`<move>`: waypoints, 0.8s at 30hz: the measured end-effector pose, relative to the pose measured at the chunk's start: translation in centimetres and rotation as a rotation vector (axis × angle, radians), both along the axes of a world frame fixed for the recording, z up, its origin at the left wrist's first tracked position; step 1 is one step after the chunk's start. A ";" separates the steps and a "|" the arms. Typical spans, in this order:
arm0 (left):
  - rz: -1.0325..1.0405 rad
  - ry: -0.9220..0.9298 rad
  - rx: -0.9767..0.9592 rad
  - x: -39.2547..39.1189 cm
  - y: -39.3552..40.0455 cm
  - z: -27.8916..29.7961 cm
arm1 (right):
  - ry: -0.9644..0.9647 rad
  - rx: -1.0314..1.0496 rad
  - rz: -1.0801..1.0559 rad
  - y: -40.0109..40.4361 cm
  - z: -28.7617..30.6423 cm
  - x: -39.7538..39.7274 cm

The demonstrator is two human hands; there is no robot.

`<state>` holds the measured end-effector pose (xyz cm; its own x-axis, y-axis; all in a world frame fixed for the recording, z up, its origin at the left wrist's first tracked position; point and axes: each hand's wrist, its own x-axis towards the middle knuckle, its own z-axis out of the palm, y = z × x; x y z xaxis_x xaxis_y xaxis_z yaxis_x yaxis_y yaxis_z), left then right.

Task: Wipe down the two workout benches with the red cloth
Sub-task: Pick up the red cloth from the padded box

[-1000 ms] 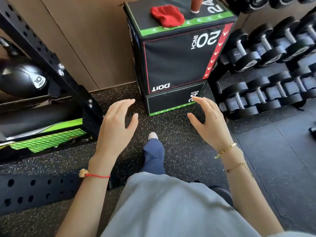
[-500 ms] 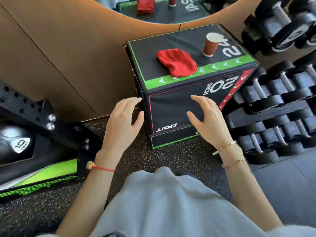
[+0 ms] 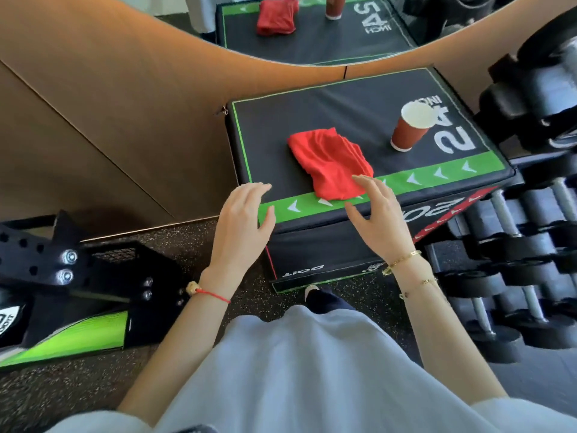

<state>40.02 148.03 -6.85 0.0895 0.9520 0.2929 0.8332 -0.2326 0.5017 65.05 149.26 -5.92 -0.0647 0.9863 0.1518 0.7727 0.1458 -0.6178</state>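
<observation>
The red cloth lies crumpled on top of a black padded box with a green strip along its near edge, and its front corner overlaps that strip. The right hand hovers just beside the cloth's near right corner, fingers spread and relaxed, grasping nothing; whether a fingertip actually touches the fabric cannot be told from this angle. The left hand hangs over the box's near left corner, also loose and empty, its palm hidden from the camera. A red paper cup stands upright further back on the box, partly covering the white "24 INCH" lettering, and what it holds cannot be seen. The box's front face is mostly blocked by the hands and wrists, so only scraps of its print show. A mirror at the top edge repeats the cloth and cup, cut off by the frame. Dumbbells on a rack at the right are blurred and run out of view. At the left, a black perforated steel frame and a green pad are only partly visible. No workout bench can be made out
</observation>
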 end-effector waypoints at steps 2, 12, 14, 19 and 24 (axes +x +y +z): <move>0.026 0.002 -0.007 1.2 2.1 -1.0 | -0.007 0.002 0.022 3.1 -0.3 0.8; 0.144 0.113 -0.133 5.2 8.0 -6.2 | -0.076 -0.153 0.099 14.5 -4.0 2.4; 0.163 0.122 -0.160 5.5 8.1 -6.7 | -0.093 -0.184 0.107 15.3 -4.6 2.4; 0.178 0.127 -0.136 5.6 8.3 -7.5 | -0.091 -0.208 0.105 16.2 -6.1 2.4; 0.181 0.124 -0.109 5.7 8.1 -7.8 | 0.022 -0.094 0.117 16.1 -6.3 1.9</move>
<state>45.69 156.14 -14.64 -0.0564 0.9812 0.1845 0.9131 -0.0241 0.4071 66.97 165.35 -12.21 -0.1780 0.9821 0.0617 0.7402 0.1749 -0.6493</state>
